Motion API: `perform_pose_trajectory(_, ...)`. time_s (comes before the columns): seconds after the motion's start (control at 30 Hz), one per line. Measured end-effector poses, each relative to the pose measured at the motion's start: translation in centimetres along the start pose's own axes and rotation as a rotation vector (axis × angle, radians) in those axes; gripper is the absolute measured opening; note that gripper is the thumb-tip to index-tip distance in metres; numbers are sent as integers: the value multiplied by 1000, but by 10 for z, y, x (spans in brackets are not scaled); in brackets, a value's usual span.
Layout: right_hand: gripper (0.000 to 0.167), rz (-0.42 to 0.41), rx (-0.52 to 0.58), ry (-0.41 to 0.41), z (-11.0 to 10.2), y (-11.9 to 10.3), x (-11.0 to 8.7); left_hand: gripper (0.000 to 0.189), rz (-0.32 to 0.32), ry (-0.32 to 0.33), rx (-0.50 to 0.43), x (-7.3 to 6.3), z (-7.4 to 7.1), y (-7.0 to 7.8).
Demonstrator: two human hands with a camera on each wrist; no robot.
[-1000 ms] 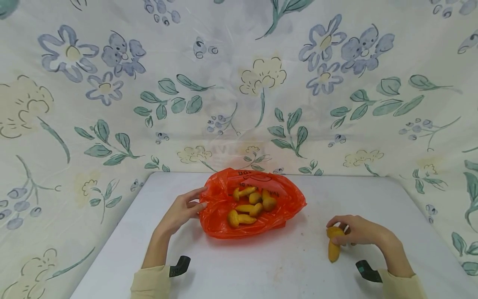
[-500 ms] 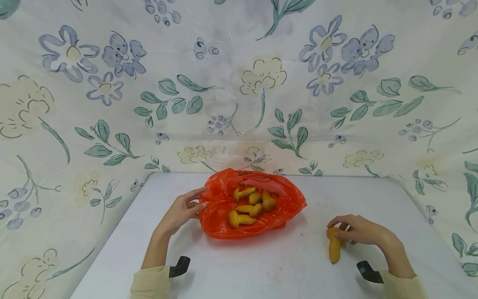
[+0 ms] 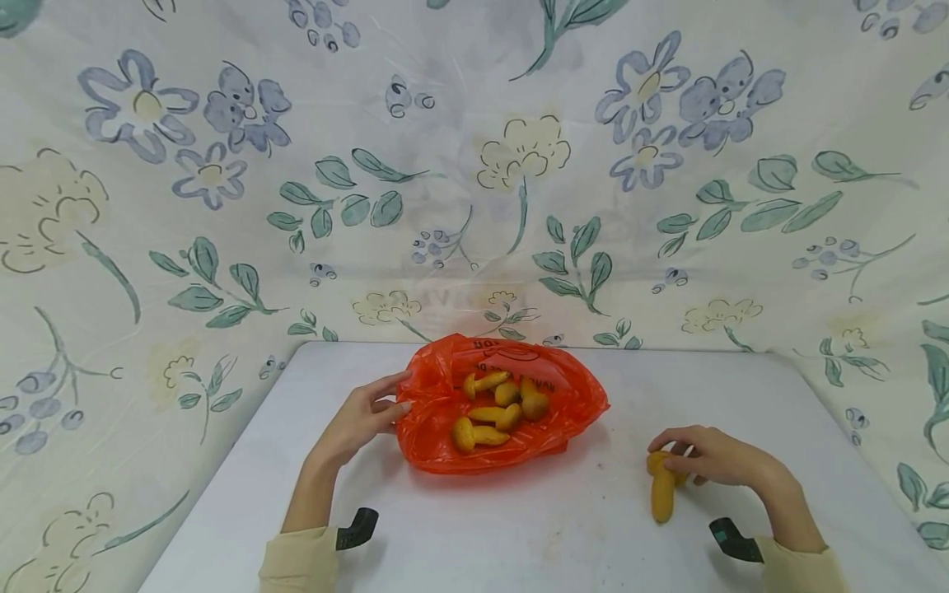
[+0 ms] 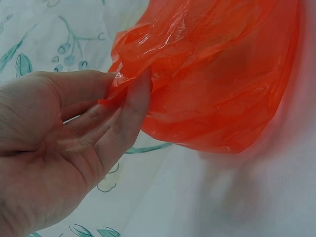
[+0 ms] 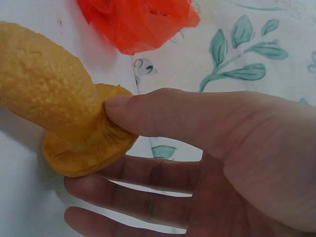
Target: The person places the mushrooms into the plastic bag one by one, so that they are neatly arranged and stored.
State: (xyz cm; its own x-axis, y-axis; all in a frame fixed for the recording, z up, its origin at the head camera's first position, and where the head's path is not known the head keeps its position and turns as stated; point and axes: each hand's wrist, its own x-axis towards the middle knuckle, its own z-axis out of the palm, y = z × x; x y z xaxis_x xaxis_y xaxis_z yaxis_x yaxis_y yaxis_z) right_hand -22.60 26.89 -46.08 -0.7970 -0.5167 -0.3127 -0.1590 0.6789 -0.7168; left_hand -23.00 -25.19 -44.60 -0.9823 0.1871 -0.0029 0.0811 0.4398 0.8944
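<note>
A yellow-brown mushroom (image 3: 663,498) is pinched in my right hand (image 3: 715,455) at the right of the table. Its stem points down toward me in the head view. In the right wrist view my thumb (image 5: 163,111) presses the underside of the mushroom's cap (image 5: 84,155), and the fingers lie behind it. My left hand (image 3: 357,422) pinches the left edge of a red plastic bag (image 3: 433,457), thumb on one side and fingers on the other, as the left wrist view shows. Several similar mushrooms (image 3: 482,435) lie inside the bag, whose mouth gapes toward me.
The white table (image 3: 474,535) bears faint brown smudges between the bag and my right hand. Behind it hangs a floral-patterned cloth (image 3: 474,214), close at the bag's back. Black angled pieces (image 3: 358,529) stick out at both cream cuffs.
My right thumb has shifted up off the stem to the cap, and the mushroom's stem has turned slightly. The left hand and the bag have stayed in place.
</note>
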Motion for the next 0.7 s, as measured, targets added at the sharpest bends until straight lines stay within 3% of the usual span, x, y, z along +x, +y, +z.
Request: perform_pose_trajectory(0.7,31,-32,-35,21,-8,-6,0,59,-4,0,7,0,1,2)
